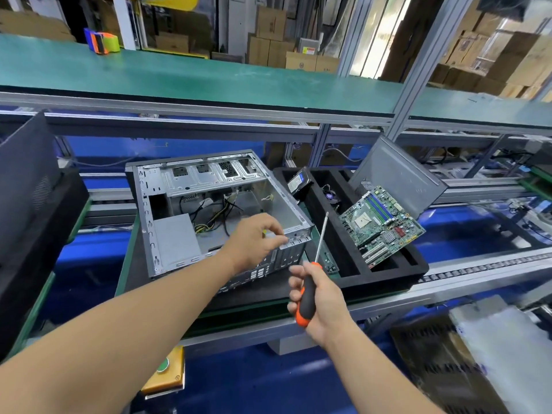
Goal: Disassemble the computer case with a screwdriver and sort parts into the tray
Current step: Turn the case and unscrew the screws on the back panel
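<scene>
An open silver computer case [179,210] lies on its side on a dark mat, with loose cables and a power supply inside. My left hand [257,237] reaches over its near right corner, its fingertips pinching the metal edge by the rear slots. My right hand [316,297] grips a screwdriver [307,297] with a black and orange handle, its shaft pointing up and away, clear of the case. To the right, the black foam tray [388,276] holds a green motherboard [382,225], a hard drive [298,182] and a small fan [331,195].
A grey side panel [397,174] leans at the tray's back right. Another black case [27,186] stands at the left. A green conveyor shelf [179,79] runs above. A yellow box with a green button [164,369] sits below the bench edge. Cardboard boxes stand behind.
</scene>
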